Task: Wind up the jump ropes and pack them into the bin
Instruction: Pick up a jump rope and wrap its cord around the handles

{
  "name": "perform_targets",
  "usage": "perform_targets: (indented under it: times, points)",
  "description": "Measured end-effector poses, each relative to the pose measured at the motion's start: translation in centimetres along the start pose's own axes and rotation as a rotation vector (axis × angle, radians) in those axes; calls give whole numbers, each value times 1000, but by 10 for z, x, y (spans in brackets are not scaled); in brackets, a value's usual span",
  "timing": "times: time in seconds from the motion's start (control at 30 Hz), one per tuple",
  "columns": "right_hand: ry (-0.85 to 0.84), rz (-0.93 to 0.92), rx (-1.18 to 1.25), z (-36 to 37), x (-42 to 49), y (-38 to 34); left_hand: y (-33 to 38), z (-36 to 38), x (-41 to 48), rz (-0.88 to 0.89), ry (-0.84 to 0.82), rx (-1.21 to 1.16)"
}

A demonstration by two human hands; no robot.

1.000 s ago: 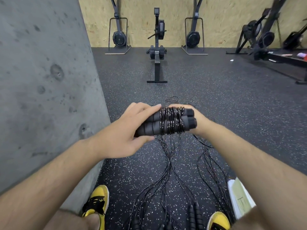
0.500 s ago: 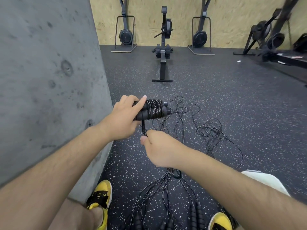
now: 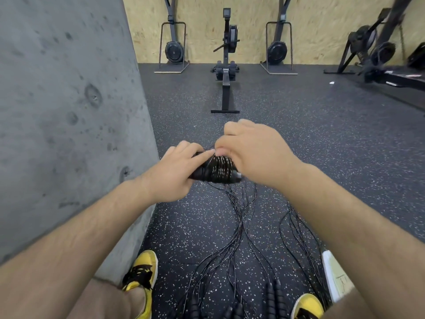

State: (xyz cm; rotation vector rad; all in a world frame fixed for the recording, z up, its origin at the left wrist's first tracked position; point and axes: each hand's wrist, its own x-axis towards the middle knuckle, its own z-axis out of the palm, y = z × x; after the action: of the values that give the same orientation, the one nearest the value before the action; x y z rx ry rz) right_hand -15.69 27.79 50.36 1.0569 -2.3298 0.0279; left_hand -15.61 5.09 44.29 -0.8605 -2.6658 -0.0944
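Speckled rubber floor (image 3: 299, 143) carries loose jump ropes (image 3: 239, 229). Wound jump rope (image 3: 217, 169) is held above the floor; left hand (image 3: 177, 171) has its grip curled round the handle end, right hand (image 3: 255, 153) pinches cord at the bundle's top, having risen from below the bundle. White bin (image 3: 333, 275) is mostly hidden behind the right forearm.

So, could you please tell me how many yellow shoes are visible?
2: one yellow shoe at lower left beside the concrete wall, one yellow shoe at the bottom right edge, partly cut off.
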Motion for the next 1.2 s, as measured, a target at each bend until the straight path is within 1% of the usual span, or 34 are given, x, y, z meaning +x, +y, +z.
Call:
perform_targets:
  times: [0.1,0.2,0.27,0.37,0.43,0.5,0.53,0.57,0.6,0.63,0.67,0.7,0.73,0.77,0.8,0.87,1.0,1.1,1.2]
  points:
    - [47,-2,-4,18,1,24,12,-4,-2,82,-6,-67]
    - [77,41,17,28,-1,37,23,-10,-3,99,9,-174]
    - [45,48,84,31,-2,42,27,-14,-5,91,26,-256]
    - [-90,40,138,35,-3,46,29,-18,-8,113,27,-349]
    - [-127,30,219,42,-6,49,29,-19,-9,131,29,-383]
    - [-109,-5,228,46,-9,47,31,-18,-8,100,63,-409]
    - [-154,31,293,49,-10,43,33,-18,-7,69,102,-420]
    - [-211,120,369,50,-9,35,35,-17,-6,31,147,-427]
    - [-272,263,507,46,-6,19,36,-17,-4,-7,189,-428]
    - [-321,254,594,46,-6,8,38,-17,-2,-45,220,-422]
    - [-280,191,614,50,-4,0,38,-16,1,-85,243,-412]
    - [-341,224,705,53,-1,-9,38,-16,3,-128,258,-400]
    - [-309,275,716,53,4,-20,36,-16,5,-174,267,-390]
    - [-152,263,611,61,5,-21,34,-16,7,-213,272,-383]
    - [-137,325,626,65,7,-25,33,-17,9,-234,279,-383]
    - [-117,463,752,64,7,-35,32,-18,11,-248,306,-406]
    - [62,541,763,49,8,-50,34,-19,14,-284,416,-588]
    - [182,504,794,33,9,-61,33,-24,15,-275,528,-725]
    - [246,433,765,22,5,-65,38,-35,15,-301,573,-888]
